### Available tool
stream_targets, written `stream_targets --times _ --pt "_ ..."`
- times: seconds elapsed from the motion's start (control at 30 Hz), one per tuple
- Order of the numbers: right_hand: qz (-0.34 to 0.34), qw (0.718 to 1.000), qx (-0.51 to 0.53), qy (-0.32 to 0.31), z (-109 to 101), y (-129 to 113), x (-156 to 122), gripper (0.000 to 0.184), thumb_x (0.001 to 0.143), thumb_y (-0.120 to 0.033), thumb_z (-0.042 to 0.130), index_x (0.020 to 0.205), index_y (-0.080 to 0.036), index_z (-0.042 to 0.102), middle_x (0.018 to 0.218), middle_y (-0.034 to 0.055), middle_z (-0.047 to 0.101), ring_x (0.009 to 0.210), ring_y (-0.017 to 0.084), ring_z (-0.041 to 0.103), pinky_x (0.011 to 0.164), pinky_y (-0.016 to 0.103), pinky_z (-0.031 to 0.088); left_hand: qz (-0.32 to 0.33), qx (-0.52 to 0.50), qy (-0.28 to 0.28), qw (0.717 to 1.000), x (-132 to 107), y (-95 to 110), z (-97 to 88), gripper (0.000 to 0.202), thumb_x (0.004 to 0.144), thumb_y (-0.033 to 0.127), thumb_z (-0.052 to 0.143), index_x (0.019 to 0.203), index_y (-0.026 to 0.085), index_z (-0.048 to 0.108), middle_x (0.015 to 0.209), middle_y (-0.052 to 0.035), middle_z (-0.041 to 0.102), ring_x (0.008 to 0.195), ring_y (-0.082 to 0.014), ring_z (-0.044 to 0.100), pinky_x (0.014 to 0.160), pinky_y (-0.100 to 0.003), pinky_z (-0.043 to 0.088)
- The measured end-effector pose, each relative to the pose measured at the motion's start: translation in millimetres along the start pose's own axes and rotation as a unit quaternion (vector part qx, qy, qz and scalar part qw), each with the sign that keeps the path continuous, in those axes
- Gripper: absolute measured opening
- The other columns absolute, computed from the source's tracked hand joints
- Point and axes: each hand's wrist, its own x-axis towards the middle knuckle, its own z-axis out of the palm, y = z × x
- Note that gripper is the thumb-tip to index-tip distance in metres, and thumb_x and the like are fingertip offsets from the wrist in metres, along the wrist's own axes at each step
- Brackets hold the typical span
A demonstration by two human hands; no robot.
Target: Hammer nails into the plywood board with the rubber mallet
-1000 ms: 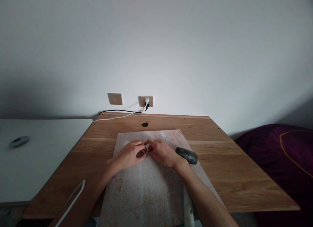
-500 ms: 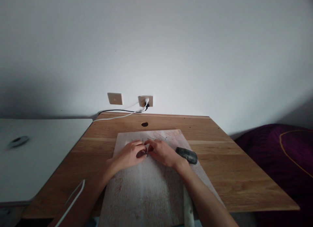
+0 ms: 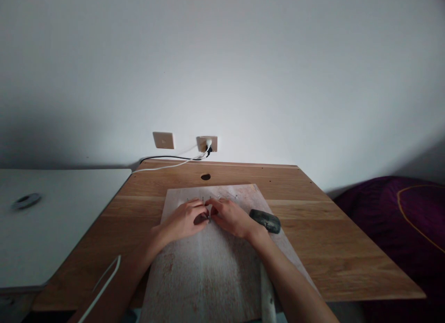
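My left hand (image 3: 187, 218) and my right hand (image 3: 230, 217) meet over a pale wooden board (image 3: 198, 272), fingers curled inward. A small metal nail (image 3: 209, 218) shows between the fingertips, its point end towards me; the fingers partly cover it. Left thumb and fingers close on it from one side, and the right fingertips press in from the other. Beyond my fingers, several thin nails (image 3: 236, 196) stand in a row near the board's far edge. Beside my right wrist lies a mallet with a black head (image 3: 265, 221), its pale handle (image 3: 267, 295) partly under my forearm.
Under the board is a wooden desk (image 3: 333, 244) with a cable hole (image 3: 206, 177). Cables (image 3: 167, 166) run from a wall socket (image 3: 212, 144). On the left, a white surface (image 3: 69, 221) carries a grey ring (image 3: 27, 201). A purple cushion (image 3: 392, 212) sits at right.
Both hands stay in the same place at the board. The nail between the fingertips has shifted or tilted very slightly. The mallet has not moved.
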Motion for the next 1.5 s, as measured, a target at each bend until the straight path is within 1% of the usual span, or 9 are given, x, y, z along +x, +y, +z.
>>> stream_targets --times 0.3,0.43,0.5,0.57,0.67,0.83,0.97,1.33,1.5 --pt "0.001 1.0 0.009 0.001 0.4 -0.5 -0.3 0.036 0.09 -0.002 0.056 0.122 -0.017 0.064 0.098 0.007 0.074 0.091 0.02 0.067 0.083 0.029 0.047 0.003 0.01 0.001 1.0 0.6 0.8 0.3 0.006 0.088 0.016 0.07 0.089 0.021 0.066 0.094 -0.0031 0.067 0.092 -0.02 0.065 0.083 -0.032 0.052" --pt "-0.002 0.998 0.045 0.042 -3.6 9.5 -1.2 0.035 0.091 -0.009 0.063 0.124 -0.02 0.062 0.104 0.0067 0.074 0.091 0.018 0.068 0.083 0.028 0.049 -0.002 0.025 0.03 0.999 1.4 -0.5 -2.7 0.003 0.091 0.022 0.068 0.091 0.02 0.066 0.093 -0.0039 0.067 0.09 -0.0201 0.065 0.082 -0.032 0.052" --pt "0.028 0.995 0.039 0.088 -10.8 16.4 -3.0 0.036 0.092 -0.013 0.065 0.127 -0.021 0.061 0.103 0.0058 0.075 0.089 0.017 0.069 0.082 0.028 0.049 -0.015 0.044 0.066 0.997 2.0 -4.6 -4.9 0.004 0.094 0.021 0.063 0.095 0.02 0.067 0.095 -0.0046 0.067 0.093 -0.0206 0.064 0.085 -0.033 0.052" --pt "0.093 0.987 -0.01 0.131 -20.0 22.8 -6.1 0.032 0.094 -0.016 0.063 0.125 -0.022 0.063 0.102 0.0048 0.076 0.089 0.017 0.07 0.082 0.027 0.05 -0.038 0.069 0.11 0.991 2.1 -11.3 -7.2 0.011 0.096 0.019 0.058 0.101 0.021 0.068 0.099 -0.0051 0.068 0.096 -0.0209 0.064 0.09 -0.035 0.051" --pt "0.187 0.965 -0.101 0.157 -30.3 30.5 -11.9 0.023 0.097 -0.019 0.06 0.119 -0.021 0.066 0.105 0.007 0.077 0.098 0.02 0.07 0.086 0.029 0.05 -0.075 0.11 0.146 0.98 1.1 -21.9 -10.4 0.018 0.094 0.016 0.056 0.105 0.022 0.069 0.103 -0.0048 0.067 0.099 -0.0212 0.064 0.094 -0.038 0.05" --pt "0.247 0.947 -0.149 0.139 -29.0 35.1 -17.3 0.016 0.098 -0.028 0.063 0.107 -0.02 0.073 0.108 0.0133 0.077 0.103 0.027 0.071 0.082 0.032 0.051 -0.09 0.143 0.116 0.979 -0.8 -29.4 -13.6 0.021 0.09 0.012 0.056 0.101 0.023 0.07 0.1 -0.005 0.067 0.099 -0.0225 0.064 0.093 -0.037 0.051" --pt "0.27 0.94 -0.171 0.119 -24.5 32.2 -15.7 0.021 0.101 -0.031 0.058 0.101 -0.02 0.075 0.106 0.0161 0.077 0.098 0.029 0.073 0.077 0.034 0.052 -0.099 0.142 0.108 0.979 -1.0 -30.9 -13.8 0.023 0.089 0.008 0.055 0.099 0.023 0.07 0.099 -0.0045 0.069 0.097 -0.0222 0.065 0.091 -0.037 0.05" --pt "0.29 0.929 -0.216 0.078 -24.8 29.9 -12.5 0.022 0.104 -0.028 0.055 0.101 -0.017 0.074 0.107 0.0178 0.077 0.098 0.028 0.075 0.077 0.031 0.053 -0.104 0.166 0.112 0.974 -2.6 -31.0 -15.0 0.021 0.088 0.008 0.056 0.098 0.021 0.069 0.098 -0.0049 0.071 0.095 -0.0221 0.066 0.09 -0.036 0.051" --pt "0.291 0.924 -0.235 0.072 -26.2 25.0 -8.1 0.024 0.104 -0.027 0.054 0.102 -0.014 0.074 0.106 0.0181 0.077 0.1 0.027 0.074 0.079 0.03 0.053 -0.111 0.184 0.081 0.973 -1.8 -28.5 -14.6 0.022 0.086 0.007 0.057 0.097 0.02 0.07 0.097 -0.0054 0.072 0.094 -0.0238 0.066 0.09 -0.039 0.05"
